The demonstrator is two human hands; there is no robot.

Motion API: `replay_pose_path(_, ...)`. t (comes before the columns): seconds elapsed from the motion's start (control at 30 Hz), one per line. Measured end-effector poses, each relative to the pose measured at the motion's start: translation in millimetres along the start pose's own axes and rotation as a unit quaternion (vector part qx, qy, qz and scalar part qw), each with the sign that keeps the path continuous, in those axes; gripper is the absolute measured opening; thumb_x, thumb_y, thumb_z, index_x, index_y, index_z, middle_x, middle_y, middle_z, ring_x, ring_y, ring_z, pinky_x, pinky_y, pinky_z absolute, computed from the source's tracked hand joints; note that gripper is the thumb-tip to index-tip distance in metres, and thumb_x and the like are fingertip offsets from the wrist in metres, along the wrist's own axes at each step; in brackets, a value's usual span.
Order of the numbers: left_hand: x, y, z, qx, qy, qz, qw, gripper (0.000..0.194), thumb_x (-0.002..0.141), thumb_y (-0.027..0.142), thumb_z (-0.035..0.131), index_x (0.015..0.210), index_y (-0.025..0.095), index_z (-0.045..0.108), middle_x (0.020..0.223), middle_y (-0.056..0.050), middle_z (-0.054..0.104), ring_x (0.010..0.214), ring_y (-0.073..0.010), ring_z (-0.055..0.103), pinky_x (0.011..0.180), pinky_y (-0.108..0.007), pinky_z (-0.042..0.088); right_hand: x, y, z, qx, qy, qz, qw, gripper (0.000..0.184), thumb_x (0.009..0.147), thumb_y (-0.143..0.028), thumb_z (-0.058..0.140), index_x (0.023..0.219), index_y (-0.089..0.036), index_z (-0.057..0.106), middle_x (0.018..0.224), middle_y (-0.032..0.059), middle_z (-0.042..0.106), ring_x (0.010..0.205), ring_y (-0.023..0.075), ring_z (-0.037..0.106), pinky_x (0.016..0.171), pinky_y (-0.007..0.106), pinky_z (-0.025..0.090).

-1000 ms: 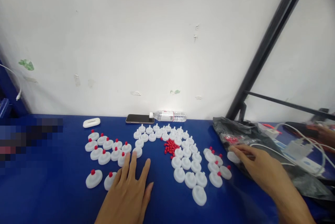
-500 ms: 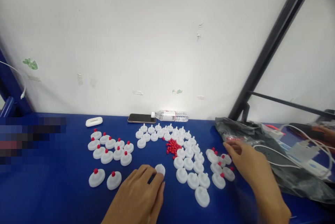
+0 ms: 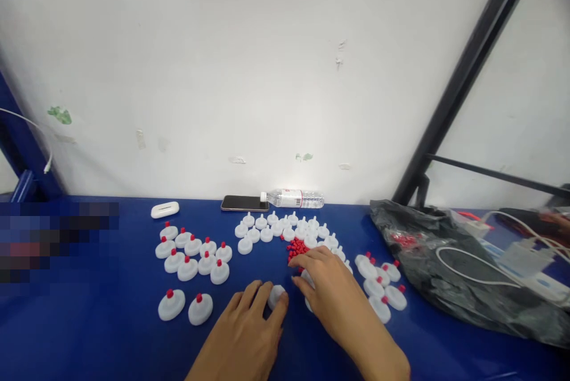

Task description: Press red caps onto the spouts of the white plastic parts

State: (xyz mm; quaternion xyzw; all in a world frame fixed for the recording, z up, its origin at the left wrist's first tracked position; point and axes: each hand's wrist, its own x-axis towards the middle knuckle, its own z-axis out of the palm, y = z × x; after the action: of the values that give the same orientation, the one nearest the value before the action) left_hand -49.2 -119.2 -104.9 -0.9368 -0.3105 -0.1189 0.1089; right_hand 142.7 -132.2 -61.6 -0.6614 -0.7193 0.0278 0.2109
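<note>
My left hand (image 3: pixel 249 324) is closed on a white nozzle lid (image 3: pixel 276 297), a round plastic piece whose far edge shows past my fingers. Over the pile of small red caps (image 3: pixel 297 247) reaches my right hand (image 3: pixel 329 283), thumb and forefinger apart with nothing visible between them. White lids (image 3: pixel 310 240) without red tips curve around the pile, and my right hand hides several of them. On the left stand several red-tipped lids (image 3: pixel 187 268), two of them nearer the front. More red-tipped lids (image 3: pixel 374 287) lie to the right of my right forearm, some tilted or overlapping.
A phone (image 3: pixel 244 203), a water bottle (image 3: pixel 291 198) and a white case (image 3: pixel 164 209) lie along the wall. To the right, a dark plastic bag (image 3: pixel 427 286) carries a clear packet of red pieces (image 3: pixel 405 240) and a white cable. A person's hand (image 3: pixel 556 221) is at the far right.
My right hand has moved left from the dark bag and red-tipped lids to the red pile. The left hand keeps its hold on the white lid. The view has shifted slightly.
</note>
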Motion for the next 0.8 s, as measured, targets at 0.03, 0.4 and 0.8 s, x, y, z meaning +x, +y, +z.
replay_pose_path(0.03,0.6,0.7,-1.3,-0.005,-0.007,-0.006,1.0,0.049,0.092,0.006,0.048,0.137,0.019,0.061,0.131,-0.015,0.069,0.116,-0.0337,0.068,0.088,-0.047,0.062,0.1,0.6,1.0,0.003,-0.008,0.004,1.0,0.028,0.09,-0.012,0.066,0.113,-0.023,0.076,0.108,0.0076,0.077,0.111,0.0299,0.065,0.098,0.044,0.05)
replay_pose_path(0.4,-0.1,1.2,6.3,-0.016,0.003,0.01,1.0,0.043,0.094,0.008,0.048,0.134,0.016,0.061,0.134,-0.017,0.067,0.113,-0.0333,0.069,0.088,-0.047,0.061,1.2,0.6,3.3,-0.059,-0.03,0.003,0.998,0.031,0.094,-0.004,0.053,0.104,-0.024,0.074,0.104,0.0063,0.077,0.108,0.0279,0.067,0.101,0.046,0.045)
replay_pose_path(0.8,-0.5,-0.2,-5.0,-0.042,0.01,-0.014,0.999,0.065,0.072,-0.007,0.041,0.124,0.026,0.064,0.119,-0.009,0.068,0.093,-0.0252,0.069,0.074,-0.033,0.059,-8.6,-13.3,-10.5,0.192,0.011,-0.034,0.981,0.026,0.097,-0.012,0.057,0.111,-0.031,0.07,0.104,-0.0007,0.072,0.097,0.0177,0.068,0.089,0.03,0.051)
